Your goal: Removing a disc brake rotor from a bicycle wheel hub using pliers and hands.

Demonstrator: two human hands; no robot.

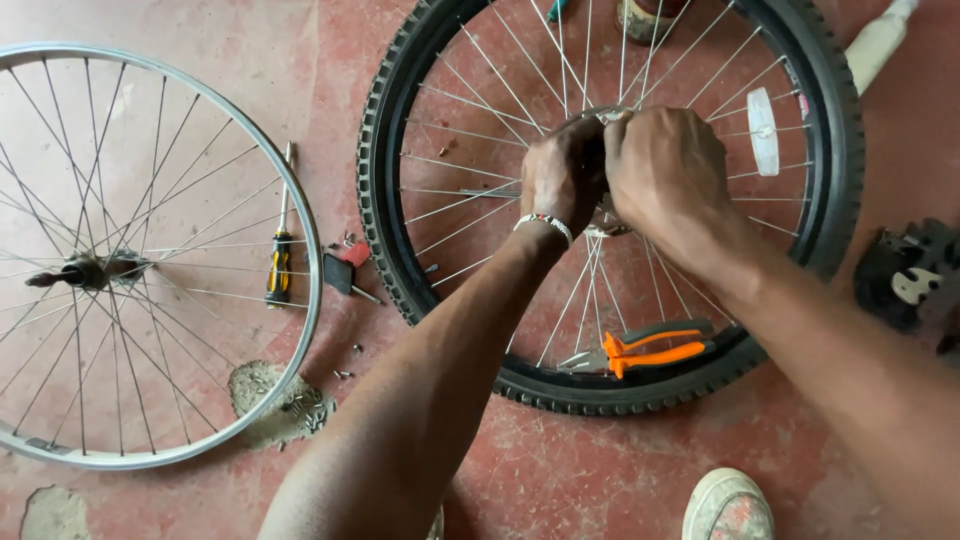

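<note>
Hands: left hand [562,178] and right hand [665,165] meet at the middle of the tyred wheel [610,205], both clenched around the hub [603,215]; the fingers hide most of the hub, so what exactly each one grips cannot be told.
Left hand: knuckles up, a beaded wristband [545,225] around the wrist, forearm running down to the lower left.
Right hand: closed over the top and right side of the hub, touching the left hand, forearm running to the lower right corner.
Tyred wheel: lies flat on the red floor [560,470], black knobbly tyre on the rim, spokes fanning out from under the hands, a white reflector [763,131] clipped among the spokes on the right.
Pliers: orange-handled pliers [640,352] lie inside the wheel near its lower edge, jaws pointing left, below the hands.
Bare rim: a silver spoked wheel without a tyre [300,215] lies flat on the left, well apart from the hands, its axle [85,270] at the middle.
Screwdriver: a yellow-and-black screwdriver [279,262] lies just inside the bare rim's right edge, tip upward.
Small parts: a red-and-black tool [345,268] and scattered small metal pieces [345,372] lie between the two wheels.
Shoe: a worn white shoe [728,505] shows at the bottom edge.
Right edge: a dark toothed metal part [905,275] rests on the floor beside the tyre.
</note>
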